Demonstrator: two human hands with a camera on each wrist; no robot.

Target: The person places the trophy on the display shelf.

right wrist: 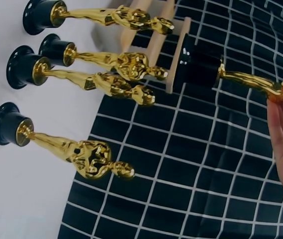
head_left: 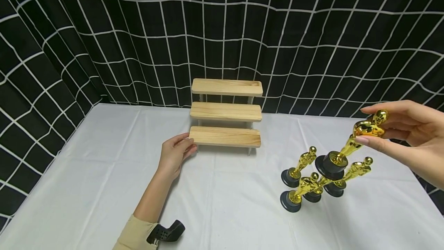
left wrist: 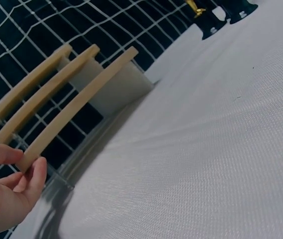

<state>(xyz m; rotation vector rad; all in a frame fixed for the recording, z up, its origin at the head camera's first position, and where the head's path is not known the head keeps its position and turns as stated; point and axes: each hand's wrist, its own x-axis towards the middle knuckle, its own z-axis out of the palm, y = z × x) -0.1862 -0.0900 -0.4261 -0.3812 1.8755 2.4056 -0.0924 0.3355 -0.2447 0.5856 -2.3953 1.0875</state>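
Observation:
My left hand [head_left: 174, 154] pinches the left end of the lowest board of a three-tier wooden display shelf [head_left: 225, 137]. In the left wrist view, the fingers [left wrist: 38, 177] sit above and below that board's end. On the right, my right hand [head_left: 417, 136] grips a gold trophy statuette [head_left: 332, 166] by its upper body, thumb on one side and fingers on the other. Its black round base hangs tilted above several similar statuettes [head_left: 292, 200] standing on the table. In the right wrist view, the held statuette's base [right wrist: 198, 67] is well apart from the standing ones.
A white cloth covers the table [head_left: 236, 203]. Behind it and at the left hangs a black curtain with a white grid [head_left: 222, 22]. The shelf stands near the table's back edge, left of the statuettes. A black wrist camera [head_left: 166, 232] sits at my left sleeve.

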